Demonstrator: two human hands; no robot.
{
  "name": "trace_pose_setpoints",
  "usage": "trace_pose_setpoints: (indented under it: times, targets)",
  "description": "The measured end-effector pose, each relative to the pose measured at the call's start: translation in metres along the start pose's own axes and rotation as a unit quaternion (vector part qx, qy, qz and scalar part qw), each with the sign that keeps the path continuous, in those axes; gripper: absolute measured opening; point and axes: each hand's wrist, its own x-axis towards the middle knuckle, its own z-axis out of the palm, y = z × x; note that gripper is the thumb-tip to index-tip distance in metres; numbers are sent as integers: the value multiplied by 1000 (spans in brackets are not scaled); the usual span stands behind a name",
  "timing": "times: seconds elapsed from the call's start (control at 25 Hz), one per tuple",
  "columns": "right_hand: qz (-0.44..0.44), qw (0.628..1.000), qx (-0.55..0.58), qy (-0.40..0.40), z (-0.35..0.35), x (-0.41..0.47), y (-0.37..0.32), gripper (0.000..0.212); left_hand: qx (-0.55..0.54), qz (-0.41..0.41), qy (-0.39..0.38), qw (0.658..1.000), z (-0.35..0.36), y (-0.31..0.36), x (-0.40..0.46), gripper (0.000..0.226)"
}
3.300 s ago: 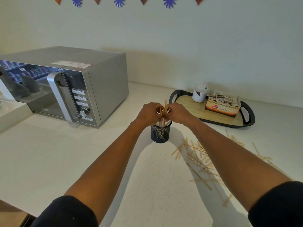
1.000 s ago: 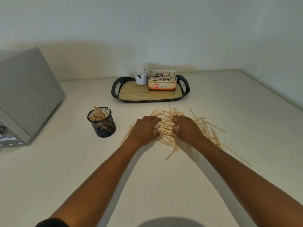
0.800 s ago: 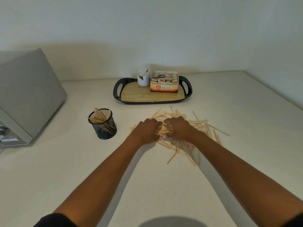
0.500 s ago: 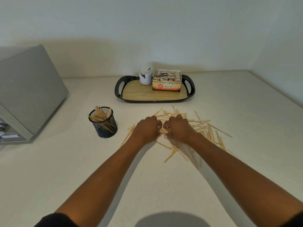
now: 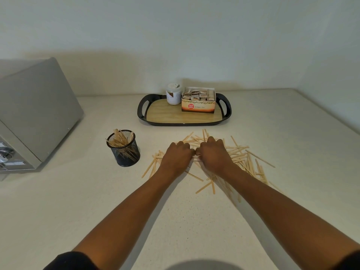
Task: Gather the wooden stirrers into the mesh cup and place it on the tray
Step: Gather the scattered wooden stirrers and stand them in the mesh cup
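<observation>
Several wooden stirrers (image 5: 241, 154) lie scattered on the cream counter in front of the tray. My left hand (image 5: 176, 155) and my right hand (image 5: 213, 154) sit side by side on the pile, knuckles up, fingers curled around a small bundle of stirrers pinched between them. The black mesh cup (image 5: 123, 148) stands upright to the left of my hands, apart from them, holding several stirrers that lean to the left. The black tray (image 5: 142, 109) with a wooden base lies behind the pile, near the wall.
On the tray stand a white jar (image 5: 173, 93) and an open box of ginger tea bags (image 5: 198, 102). A silver microwave (image 5: 33, 112) fills the left edge. The wall runs behind the tray, and the counter meets a corner at the right.
My hands left the cup, dropped onto the loose pile and drew together, raking stirrers into a bundle. The view shifted from the microwave toward the tray.
</observation>
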Motion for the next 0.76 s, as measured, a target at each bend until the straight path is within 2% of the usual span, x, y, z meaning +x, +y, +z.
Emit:
trace_pose_setpoints:
  times: [0.2,0.36,0.44,0.52,0.56,0.64,0.68,0.76]
  targets:
    - [9,999,-40,26,-9,5,2,25,-30,-40,-23,999,-13,1,4,22]
    - [9,999,-19,25,-23,12,5,27,-72,-52,-38,995,-24,-3,9,19]
    - [6,999,18,28,-31,14,5,28,-111,-65,-33,991,-30,-9,9,15]
    - [29,987,121,100,-38,12,6,43,-160,-95,-30,982,-36,-16,9,16]
    - [60,964,192,172,-41,9,5,53,-196,-117,-33,973,-39,-20,9,17]
    - [171,882,320,300,-42,6,1,55,-299,-171,-41,938,-44,-27,9,16]
    - [233,844,380,297,-43,6,-4,52,-352,-196,-40,914,-47,-29,8,16]
    - [300,784,517,164,-46,11,-17,47,-422,-220,-26,879,-51,-30,6,18]
